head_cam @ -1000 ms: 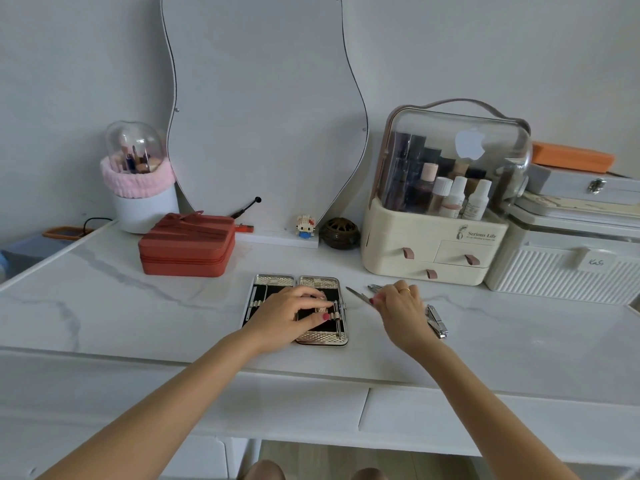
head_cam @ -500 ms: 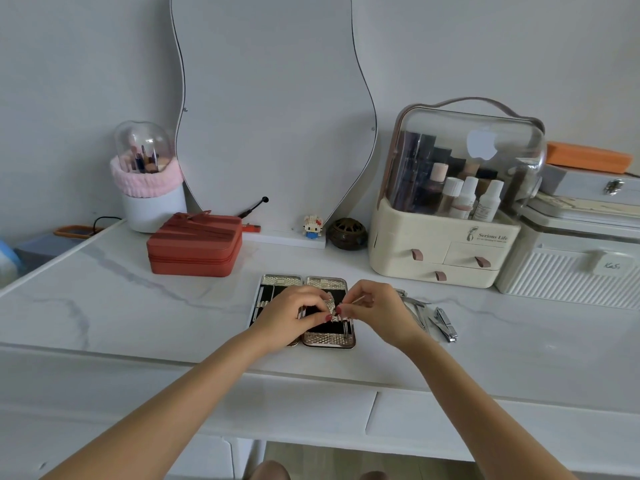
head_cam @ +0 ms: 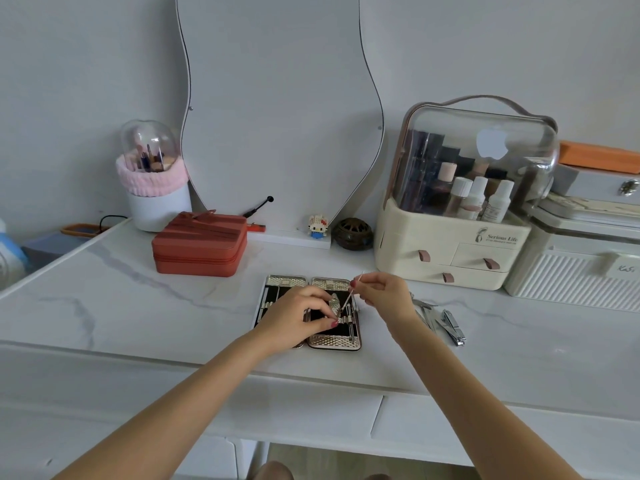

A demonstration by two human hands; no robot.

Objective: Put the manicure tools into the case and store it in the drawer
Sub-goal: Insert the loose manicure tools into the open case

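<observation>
We're seeing the manicure case (head_cam: 335,341) lying open flat on the white marble table (head_cam: 138,306), near its front edge. The left hand (head_cam: 294,320) is resting on the case, fingers curled, pinching a silver strap at the case's middle. The right hand (head_cam: 381,294) is hovering just above the case's right half, pinching a thin metal tool (head_cam: 347,299) that's tilting down toward the strap. Just right of the case, nail clippers (head_cam: 453,326) and more metal tools (head_cam: 423,306) are lying loose on the table. Farther back we're seeing a red zip box (head_cam: 201,247), a cream cosmetics organizer (head_cam: 450,251) and a wavy mirror (head_cam: 280,109) against the wall.
</observation>
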